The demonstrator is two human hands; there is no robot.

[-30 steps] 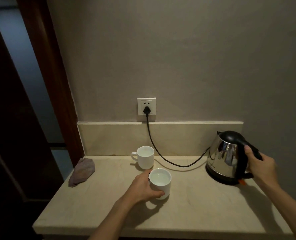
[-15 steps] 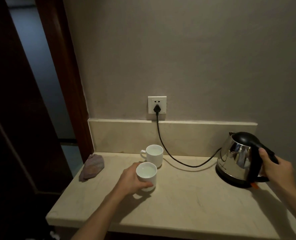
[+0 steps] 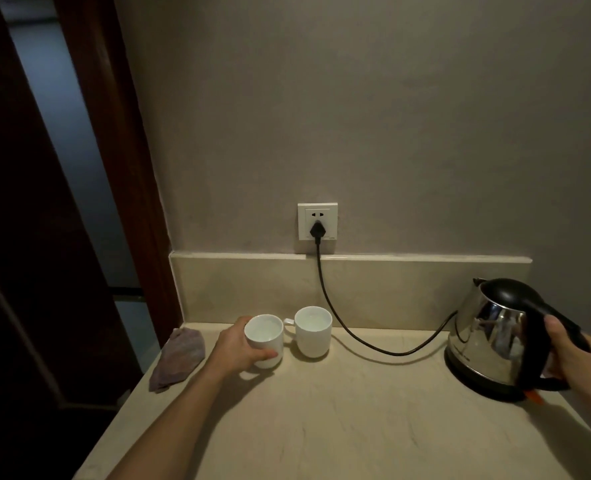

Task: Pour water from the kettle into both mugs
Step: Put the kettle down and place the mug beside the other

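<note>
Two white mugs stand side by side near the back of the beige counter (image 3: 321, 427). My left hand (image 3: 240, 348) wraps around the left mug (image 3: 264, 337), which rests on the counter with water in it. The right mug (image 3: 313, 332) stands free, its handle pointing left towards the other mug. At the right, a steel kettle (image 3: 488, 337) with a black lid sits on its black base, and my right hand (image 3: 567, 351) grips its black handle.
A black cord (image 3: 342, 327) runs from the wall socket (image 3: 317, 221) across the counter to the kettle base. A crumpled greyish cloth (image 3: 180, 356) lies at the counter's left edge. A dark wooden door frame stands to the left.
My left hand has slid the near mug back and to the left, so it now stands beside the other mug. The right hand stays on the kettle handle.
</note>
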